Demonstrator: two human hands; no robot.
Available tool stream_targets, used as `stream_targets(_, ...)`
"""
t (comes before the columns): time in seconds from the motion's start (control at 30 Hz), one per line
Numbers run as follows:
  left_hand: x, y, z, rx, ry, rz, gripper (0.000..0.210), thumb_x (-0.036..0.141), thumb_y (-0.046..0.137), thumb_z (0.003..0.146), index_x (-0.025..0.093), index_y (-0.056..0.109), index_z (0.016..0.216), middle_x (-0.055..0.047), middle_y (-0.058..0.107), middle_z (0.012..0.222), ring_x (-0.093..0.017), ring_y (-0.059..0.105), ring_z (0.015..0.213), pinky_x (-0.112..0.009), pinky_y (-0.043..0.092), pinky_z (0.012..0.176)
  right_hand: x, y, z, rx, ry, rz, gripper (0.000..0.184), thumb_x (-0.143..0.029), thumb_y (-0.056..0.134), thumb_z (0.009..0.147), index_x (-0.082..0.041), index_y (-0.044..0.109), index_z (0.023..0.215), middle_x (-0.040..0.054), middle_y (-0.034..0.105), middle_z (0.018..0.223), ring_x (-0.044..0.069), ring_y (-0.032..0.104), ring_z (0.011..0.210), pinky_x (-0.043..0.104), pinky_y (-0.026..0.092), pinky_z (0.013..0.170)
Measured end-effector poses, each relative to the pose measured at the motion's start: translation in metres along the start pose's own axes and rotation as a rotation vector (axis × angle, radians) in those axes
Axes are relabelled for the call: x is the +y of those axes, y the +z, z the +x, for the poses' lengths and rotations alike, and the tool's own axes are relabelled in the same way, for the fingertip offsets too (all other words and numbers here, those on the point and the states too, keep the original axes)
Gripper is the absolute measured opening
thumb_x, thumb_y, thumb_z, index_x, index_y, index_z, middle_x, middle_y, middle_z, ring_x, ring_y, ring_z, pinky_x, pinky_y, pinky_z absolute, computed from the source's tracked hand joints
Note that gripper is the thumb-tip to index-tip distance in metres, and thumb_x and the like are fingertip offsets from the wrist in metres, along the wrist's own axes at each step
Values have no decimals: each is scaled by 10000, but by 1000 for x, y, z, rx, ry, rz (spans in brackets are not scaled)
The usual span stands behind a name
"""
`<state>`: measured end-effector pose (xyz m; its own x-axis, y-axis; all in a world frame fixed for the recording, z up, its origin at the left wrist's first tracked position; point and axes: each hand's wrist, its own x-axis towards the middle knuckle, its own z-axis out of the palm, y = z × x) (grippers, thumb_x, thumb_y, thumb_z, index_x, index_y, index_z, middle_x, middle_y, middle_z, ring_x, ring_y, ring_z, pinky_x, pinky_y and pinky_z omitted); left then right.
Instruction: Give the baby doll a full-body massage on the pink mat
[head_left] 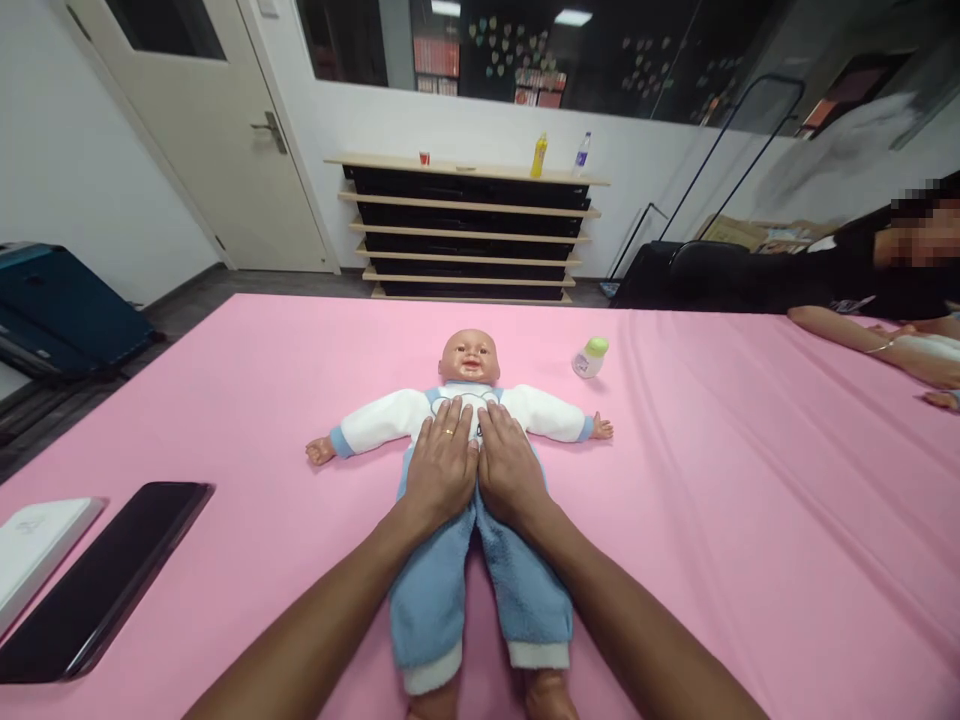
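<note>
A baby doll (pixel 469 358) lies on its back on a pink-covered table (pixel 262 380), its head toward the far edge and its arms stretched out sideways. It wears a white top (pixel 382 418) with blue cuffs and blue trousers (pixel 431 600). My left hand (pixel 444 455), with a ring on one finger, rests flat on the doll's chest and belly. Beside it my right hand (pixel 512 458) lies flat too, fingers stretched toward the doll's head. The two hands are side by side, touching or nearly so at the thumbs, and hide most of the doll's front.
A small bottle with a green cap (pixel 591 357) stands right of the doll's head. At the left lie a black phone (pixel 105 580) and a white box-like object (pixel 37 550). Another person's arm (pixel 862 335) rests on the table at the far right. A shelf (pixel 469 170) stands behind.
</note>
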<state>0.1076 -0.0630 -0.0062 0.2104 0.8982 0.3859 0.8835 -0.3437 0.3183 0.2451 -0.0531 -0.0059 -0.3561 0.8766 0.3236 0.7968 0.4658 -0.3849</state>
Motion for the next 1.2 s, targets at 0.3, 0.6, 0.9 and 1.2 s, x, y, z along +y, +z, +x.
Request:
stream_targets(0.3, 4, 0, -2, 25, -24, 76, 501, 273, 350, 974, 127, 384, 1452, -153, 363, 1532, -296, 284, 1445, -539, 259, 1157, 0, -6, -3, -3, 6, -18, 534, -192, 358, 961, -84, 352, 1485, 147, 254, 1566, 263, 217, 1466, 496, 225, 1194)
stream_targets(0.6, 6, -2, -3, 55, -19, 83, 439, 272, 388, 956, 122, 493, 1355, -180, 510, 1408, -312, 411, 1362, -538, 324, 1115, -2, -6, -8, 5, 9, -37, 516, -199, 360, 966, -80, 382, 1468, 155, 258, 1562, 283, 225, 1462, 517, 258, 1169)
stream_targets(0.9, 5, 0, -6, 85, -73, 23, 593, 319, 388, 967, 120, 256, 1509, -165, 229, 1587, -314, 168, 1479, -548, 238, 1163, -3, -3, -10, 33, 19, -61, 522, -201, 348, 964, -74, 370, 1470, 165, 287, 1550, 287, 259, 1446, 526, 268, 1157)
stream_targets(1.2, 5, -4, -7, 111, -17, 63, 466, 279, 386, 967, 148, 431, 1413, -169, 357, 1526, -346, 244, 1445, -587, 297, 1113, 0, -27, 21, 158, -52, -9, 409, -165, 392, 934, -89, 527, 1313, 161, 547, 1317, 267, 448, 1238, 448, 353, 1089)
